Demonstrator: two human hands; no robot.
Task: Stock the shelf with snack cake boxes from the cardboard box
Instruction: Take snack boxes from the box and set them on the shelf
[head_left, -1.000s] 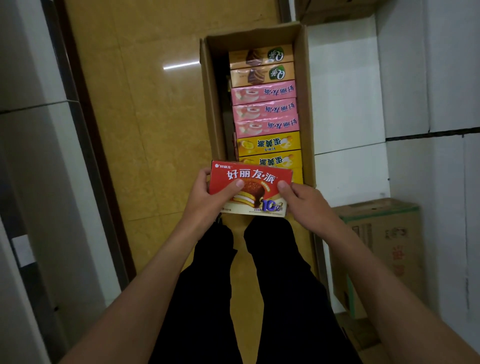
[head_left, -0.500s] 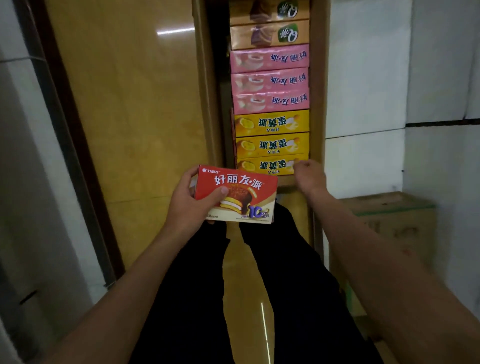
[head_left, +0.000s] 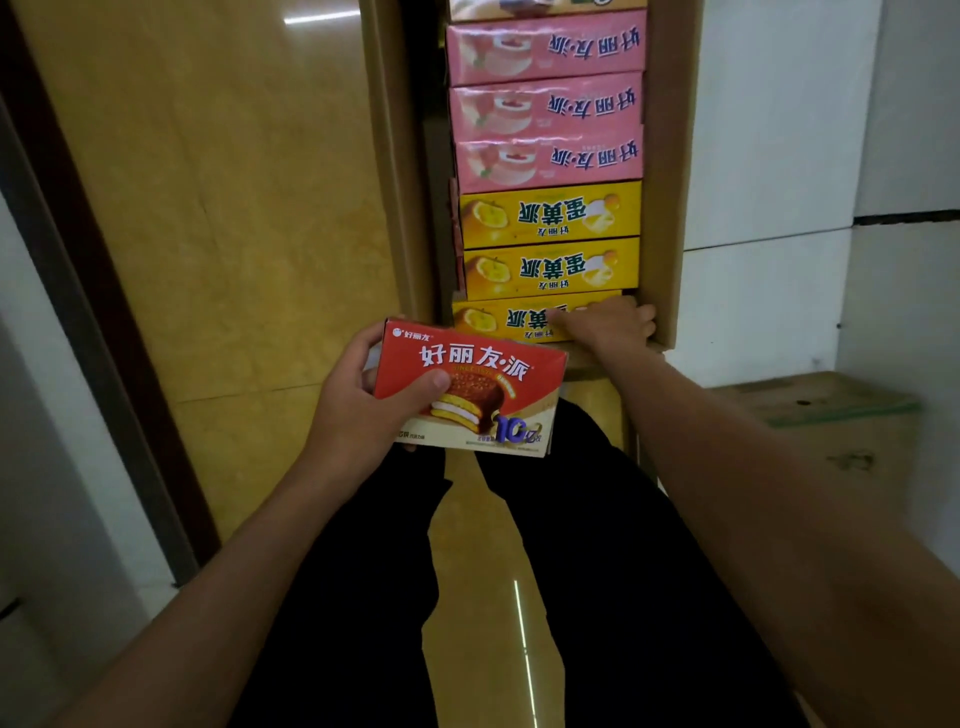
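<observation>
Red cardboard catches the eye first: a red snack cake box (head_left: 470, 389) with a chocolate pie printed on its face, held flat over the person's lap by the left hand (head_left: 358, 405). That hand's fingers are clamped on the box's left end, thumb pressed across the printed front and the other fingers wrapped behind it. Just beyond it stands the long open cardboard box (head_left: 670, 171) on the floor, its near end level with the person's knees. The right hand (head_left: 605, 322) reaches into that near end, knuckles up, its fingers curled down onto the nearest yellow box (head_left: 498, 318) at the box's right side; whether they have closed round it or only press on it I cannot tell from here. Behind that one sit two more yellow boxes (head_left: 550, 244), then three pink boxes (head_left: 545, 104) in a row toward the far end, all lying edge to edge with their printed faces up, and a sliver of a tan box at the very top. A narrow dark gap runs along the carton's left wall beside the row. Black trousers (head_left: 363, 597) frame a strip of glossy yellow floor (head_left: 234, 208). To the right rise white panels (head_left: 769, 156), with a second, closed brown carton (head_left: 831, 431) at their foot; a dark brown strip (head_left: 88, 291) borders the floor on the left
</observation>
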